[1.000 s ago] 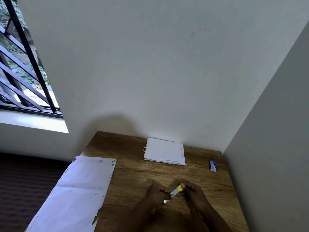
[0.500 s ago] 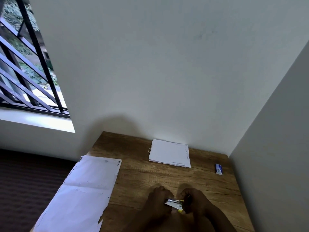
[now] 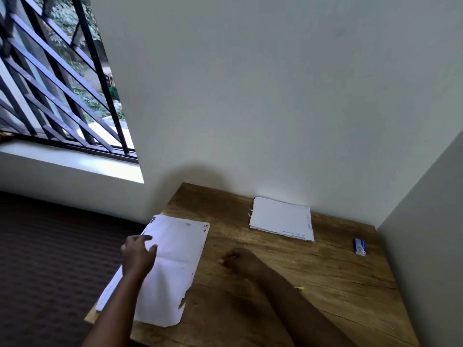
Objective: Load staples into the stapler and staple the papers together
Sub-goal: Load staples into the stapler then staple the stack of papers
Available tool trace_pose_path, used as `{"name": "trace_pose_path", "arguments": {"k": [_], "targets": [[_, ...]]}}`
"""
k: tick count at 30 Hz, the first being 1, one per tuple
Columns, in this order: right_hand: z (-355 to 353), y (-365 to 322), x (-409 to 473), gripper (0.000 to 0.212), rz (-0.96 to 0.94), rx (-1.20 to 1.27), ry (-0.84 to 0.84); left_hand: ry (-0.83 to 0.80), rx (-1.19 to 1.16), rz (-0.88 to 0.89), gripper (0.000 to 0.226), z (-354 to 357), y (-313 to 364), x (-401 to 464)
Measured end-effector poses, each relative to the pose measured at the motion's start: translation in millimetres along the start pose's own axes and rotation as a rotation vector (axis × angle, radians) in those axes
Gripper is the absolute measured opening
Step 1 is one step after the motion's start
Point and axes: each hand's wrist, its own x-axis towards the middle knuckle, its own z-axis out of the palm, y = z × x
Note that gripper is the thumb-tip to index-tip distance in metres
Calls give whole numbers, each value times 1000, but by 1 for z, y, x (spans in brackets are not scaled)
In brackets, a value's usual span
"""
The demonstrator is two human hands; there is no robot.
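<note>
While the left hand (image 3: 137, 256) rests flat, fingers extended, on creased white sheets (image 3: 165, 269) at the wooden desk's (image 3: 338, 279) left, the right hand (image 3: 239, 260) hovers loosely curled mid-desk, its contents indiscernible, stapler mostly hidden.

Bare wood runs across the table's (image 3: 338, 284) middle and near right, hemmed by large papers (image 3: 172, 266) overhanging the left edge, a stack (image 3: 281, 217) against the back wall, and a small box (image 3: 360, 247) near the right wall.
</note>
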Motion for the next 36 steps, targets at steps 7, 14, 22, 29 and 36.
{"name": "trace_pose_path", "arguments": {"k": [7,14,22,29,36], "targets": [[90,-14,9,61,86,188,16,-186,-23,-115,55,-17,-25,13],[97,-23,23,60,84,188,92,-110,-173,-53,34,-15,-29,9],[99,-20,28,51,137,286,92,-218,-118,-183,63,-12,-54,6],[103,-16,30,59,109,233,62,-120,-170,-242,93,-18,-46,-1],[106,-10,24,52,134,399,45,-120,-339,-178,22,-35,-31,-16]]}}
